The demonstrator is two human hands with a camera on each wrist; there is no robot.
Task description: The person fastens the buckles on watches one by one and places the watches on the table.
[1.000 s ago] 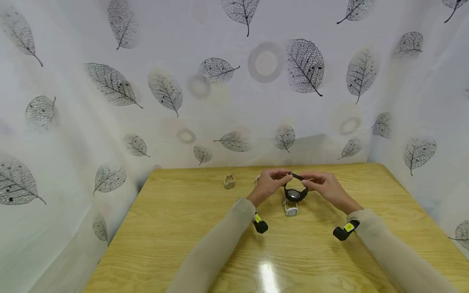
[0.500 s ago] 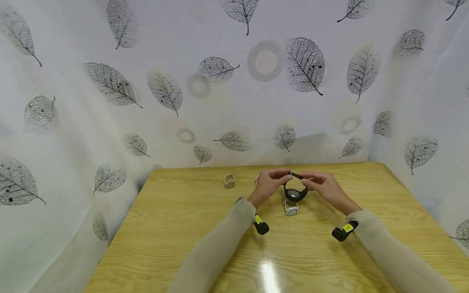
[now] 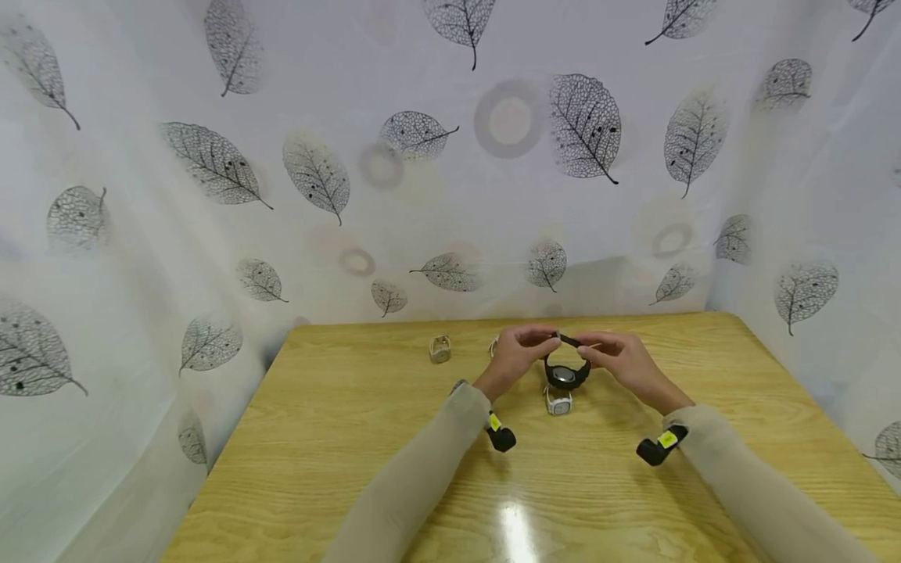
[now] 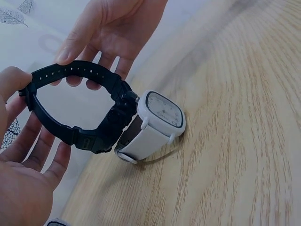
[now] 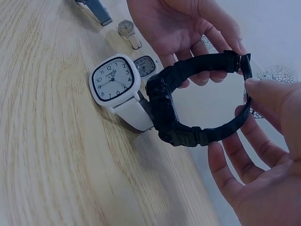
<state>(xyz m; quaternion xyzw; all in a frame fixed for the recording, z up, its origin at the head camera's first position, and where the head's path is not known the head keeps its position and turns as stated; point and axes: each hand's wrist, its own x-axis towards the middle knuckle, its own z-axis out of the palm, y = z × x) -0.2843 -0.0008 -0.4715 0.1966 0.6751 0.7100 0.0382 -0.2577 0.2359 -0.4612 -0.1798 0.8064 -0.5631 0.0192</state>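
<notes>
A black wristwatch (image 3: 564, 377) has its strap fastened into a loop and is held up over the table, dial end down. My left hand (image 3: 516, 356) pinches the strap near the buckle between thumb and fingers. On the other side, my right hand (image 3: 625, 361) pinches the free part of the strap, thumb on top. Both hands appear around the loop in the left wrist view, where the black watch (image 4: 101, 134) overlaps a white square-faced watch (image 4: 162, 112). That white watch (image 5: 113, 81) stands on the table with its strap buckled, its dial showing numerals.
A small pale watch (image 3: 440, 349) stands at the back left of the wooden table (image 3: 338, 422). Another white watch (image 3: 494, 345) is mostly hidden behind my left hand. In the right wrist view a blue-grey strap (image 5: 97, 10) lies at the upper left. Leaf-printed curtain (image 3: 450, 195) hangs behind.
</notes>
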